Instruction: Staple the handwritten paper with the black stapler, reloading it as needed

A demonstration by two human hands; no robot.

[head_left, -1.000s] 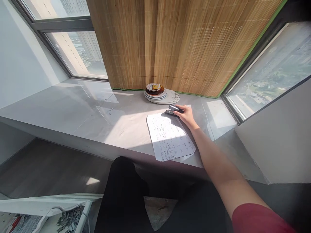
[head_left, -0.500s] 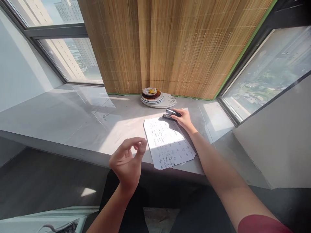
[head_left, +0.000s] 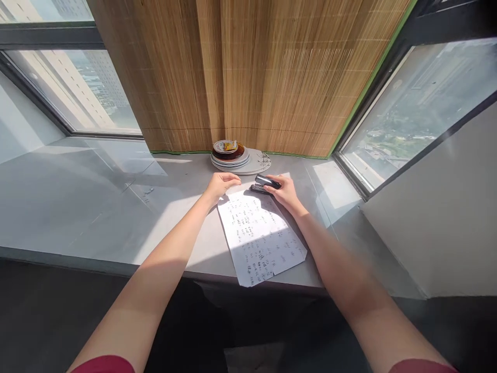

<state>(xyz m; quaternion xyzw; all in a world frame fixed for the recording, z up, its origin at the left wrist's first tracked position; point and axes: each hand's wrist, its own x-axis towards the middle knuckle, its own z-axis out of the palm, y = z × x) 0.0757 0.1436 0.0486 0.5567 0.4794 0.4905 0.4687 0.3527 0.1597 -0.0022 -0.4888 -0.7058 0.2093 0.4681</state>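
Observation:
A black stapler (head_left: 261, 187) is at the top edge of several sheets of handwritten paper (head_left: 258, 235), its jaws apart. My right hand (head_left: 284, 190) is closed around its back end from the right. Near the papers' top left corner, my left hand (head_left: 221, 187) has its thumb and fingers drawn together. Whatever is between those fingertips, if anything, is hidden or too small to make out. The papers lie on the pale sill, with their lower end at the front edge and their upper part in bright sunlight.
Behind the stapler stands a stack of plates (head_left: 233, 165) with a small yellow packet (head_left: 230, 146) on top. A few tiny bits (head_left: 148, 191) lie on the sill (head_left: 97, 217) to the left. A bamboo blind (head_left: 248, 77) hangs at the back, with windows at both sides.
My left hand has moved forward from in front of the papers to beside their top left corner. My right hand still grips the stapler. The whole view has shifted slightly.

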